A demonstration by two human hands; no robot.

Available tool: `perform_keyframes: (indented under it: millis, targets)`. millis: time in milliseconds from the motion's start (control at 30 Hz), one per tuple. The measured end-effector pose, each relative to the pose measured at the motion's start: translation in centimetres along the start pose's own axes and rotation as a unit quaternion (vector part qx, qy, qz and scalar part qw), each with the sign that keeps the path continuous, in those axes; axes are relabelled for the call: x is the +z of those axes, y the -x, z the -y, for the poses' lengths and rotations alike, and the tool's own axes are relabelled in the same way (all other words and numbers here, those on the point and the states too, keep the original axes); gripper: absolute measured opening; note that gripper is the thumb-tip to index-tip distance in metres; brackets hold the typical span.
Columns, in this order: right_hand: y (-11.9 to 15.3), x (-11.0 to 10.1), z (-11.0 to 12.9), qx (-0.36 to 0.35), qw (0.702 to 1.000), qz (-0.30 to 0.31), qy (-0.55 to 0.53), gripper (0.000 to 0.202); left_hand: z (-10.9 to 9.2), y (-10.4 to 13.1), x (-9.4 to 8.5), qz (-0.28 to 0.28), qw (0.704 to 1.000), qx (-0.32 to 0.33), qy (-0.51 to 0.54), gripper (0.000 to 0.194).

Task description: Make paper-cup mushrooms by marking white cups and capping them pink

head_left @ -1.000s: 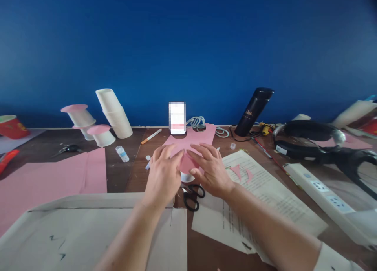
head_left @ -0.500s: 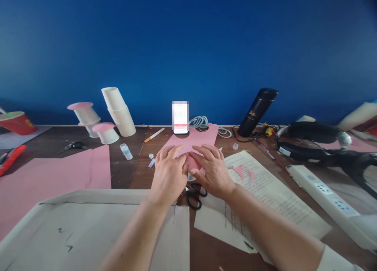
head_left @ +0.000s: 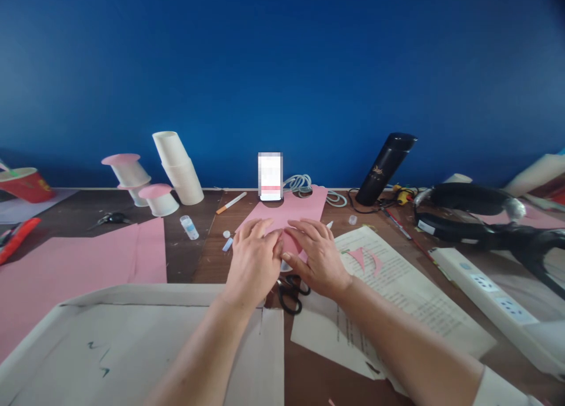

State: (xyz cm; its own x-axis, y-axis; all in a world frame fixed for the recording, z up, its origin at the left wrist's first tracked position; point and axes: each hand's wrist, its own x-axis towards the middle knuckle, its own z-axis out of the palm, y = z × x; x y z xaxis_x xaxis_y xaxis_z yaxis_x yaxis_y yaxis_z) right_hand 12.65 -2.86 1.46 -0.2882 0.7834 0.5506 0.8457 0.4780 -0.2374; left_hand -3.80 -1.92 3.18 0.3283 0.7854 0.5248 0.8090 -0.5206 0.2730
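Observation:
Between my hands is a round piece of pink paper (head_left: 291, 245) on top of a white paper cup (head_left: 286, 266), of which only a small part shows. My left hand (head_left: 255, 259) curves over its left side, thumb and fingers on the pink paper's edge. From the right, my right hand (head_left: 318, 258) does likewise, its thumb low near the cup. The thumbs are close together, and most of the cup is hidden under the hands. Just in front lie scissors (head_left: 291, 301), their black handles showing.
A phone (head_left: 271, 175) stands behind the hands on a pink sheet (head_left: 304, 205). Leftward are pink-topped cups (head_left: 159, 201), stacked white cups (head_left: 179, 169) and a glue stick (head_left: 189, 228). Rightward are a printed sheet (head_left: 392, 300), a black flask (head_left: 385, 169) and a power strip (head_left: 468, 276).
Both hands stay over the pink-topped cup with almost no movement; the right thumb and fingers shift very slightly toward the left.

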Motion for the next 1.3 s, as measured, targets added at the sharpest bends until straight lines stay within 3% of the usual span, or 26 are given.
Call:
perform_keyframes:
  millis: [533,1300]
  targets:
    - [-0.18,0.03,0.07,-0.002,1.000,-0.016,-0.008,0.045,0.28,0.25,0.32,0.011,0.999,-0.041,0.002,0.028]
    - [0.11,-0.29,-0.14,-0.002,0.999,-0.034,0.027,0.041,0.11,0.28,0.18,0.012,0.999,-0.047,0.001,0.029]
